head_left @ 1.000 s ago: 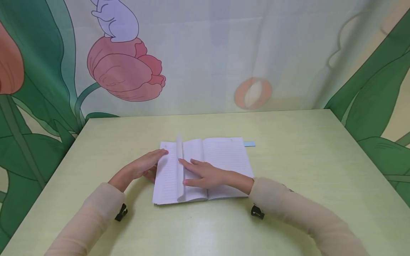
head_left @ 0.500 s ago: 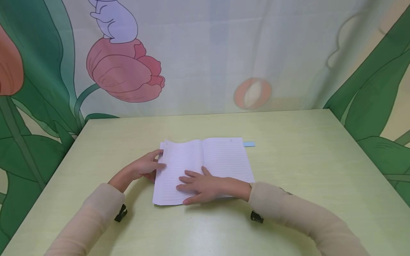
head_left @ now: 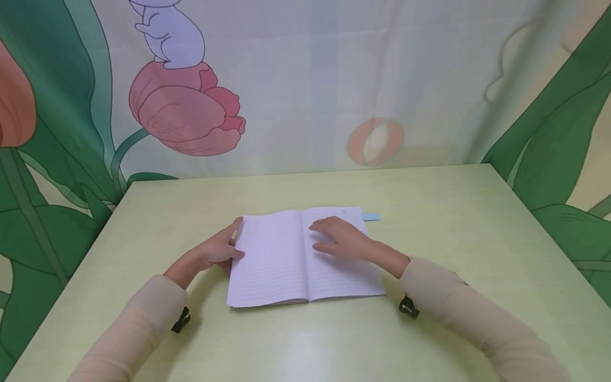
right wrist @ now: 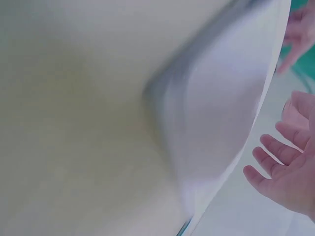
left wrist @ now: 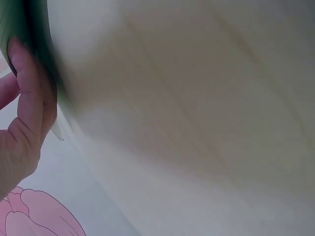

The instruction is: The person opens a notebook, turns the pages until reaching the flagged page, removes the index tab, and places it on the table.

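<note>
White lined-paper notebook lying spread at the middle of the pale yellow-green counter!
And there's the bare left hand, its grip pinching the notebook's left edge, thumb on top of the page; here's the bare right hand, grip released, fingers loosely spread over the right page, a light-blue strip poking out beyond it.

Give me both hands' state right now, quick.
Left hand: gripping the open notebook by its left edge.
Right hand: open, holding nothing, above the right page.
</note>
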The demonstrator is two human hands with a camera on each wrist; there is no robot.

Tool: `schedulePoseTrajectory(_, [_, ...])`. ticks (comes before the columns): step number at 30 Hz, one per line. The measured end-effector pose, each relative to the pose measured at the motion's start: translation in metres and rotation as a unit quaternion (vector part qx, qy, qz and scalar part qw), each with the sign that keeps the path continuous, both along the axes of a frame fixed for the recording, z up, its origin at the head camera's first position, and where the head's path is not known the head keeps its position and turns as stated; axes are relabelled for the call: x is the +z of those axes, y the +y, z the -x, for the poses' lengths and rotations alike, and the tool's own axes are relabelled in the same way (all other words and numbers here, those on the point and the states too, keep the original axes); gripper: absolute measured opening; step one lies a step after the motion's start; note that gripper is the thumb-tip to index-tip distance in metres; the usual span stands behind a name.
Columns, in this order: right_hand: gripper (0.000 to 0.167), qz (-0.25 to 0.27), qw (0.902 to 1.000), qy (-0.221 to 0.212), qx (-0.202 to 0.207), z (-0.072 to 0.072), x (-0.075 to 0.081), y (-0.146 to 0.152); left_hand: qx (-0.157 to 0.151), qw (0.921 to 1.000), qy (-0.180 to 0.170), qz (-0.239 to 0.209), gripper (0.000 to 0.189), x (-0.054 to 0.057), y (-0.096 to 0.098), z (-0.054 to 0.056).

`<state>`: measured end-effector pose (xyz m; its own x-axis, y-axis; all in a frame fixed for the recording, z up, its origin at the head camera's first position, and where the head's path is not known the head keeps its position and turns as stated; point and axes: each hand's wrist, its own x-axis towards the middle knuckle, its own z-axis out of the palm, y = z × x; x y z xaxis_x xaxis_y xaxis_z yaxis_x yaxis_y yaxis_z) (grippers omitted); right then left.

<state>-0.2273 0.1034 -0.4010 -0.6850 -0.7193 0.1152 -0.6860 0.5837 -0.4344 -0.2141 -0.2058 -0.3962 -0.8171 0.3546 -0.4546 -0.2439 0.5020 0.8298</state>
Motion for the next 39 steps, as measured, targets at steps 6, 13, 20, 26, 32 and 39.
schedulePoseTrajectory(6, [0.047, -0.019, 0.9968, 0.005, -0.077, 0.024, -0.002, 0.035, 0.012, 0.9991, 0.015, 0.037, 0.062, -0.005, 0.001, 0.001])
schedulePoseTrajectory(13, [0.068, -0.081, 0.9854, -0.061, -0.137, 0.039, -0.005, 0.061, 0.02, 0.9987, 0.014, 0.046, 0.056, -0.009, 0.003, 0.003])
schedulePoseTrajectory(20, [0.081, -0.183, 0.968, -0.093, -0.145, 0.046, -0.008, 0.073, 0.017, 0.9985, 0.009, 0.051, 0.057, -0.013, 0.003, 0.007])
schedulePoseTrajectory(26, [0.082, -0.212, 0.9638, -0.089, -0.136, 0.049, -0.01, 0.072, 0.018, 0.9982, 0.007, 0.057, 0.057, -0.011, 0.003, 0.006])
schedulePoseTrajectory(32, [0.077, -0.219, 0.9651, -0.068, -0.127, 0.048, -0.008, 0.069, 0.02, 0.9978, 0.01, 0.062, 0.057, -0.009, 0.003, 0.005])
schedulePoseTrajectory(39, [0.063, -0.151, 0.9807, -0.012, -0.124, 0.041, -0.002, 0.063, 0.025, 0.9978, 0.009, 0.06, 0.057, -0.011, 0.003, 0.006])
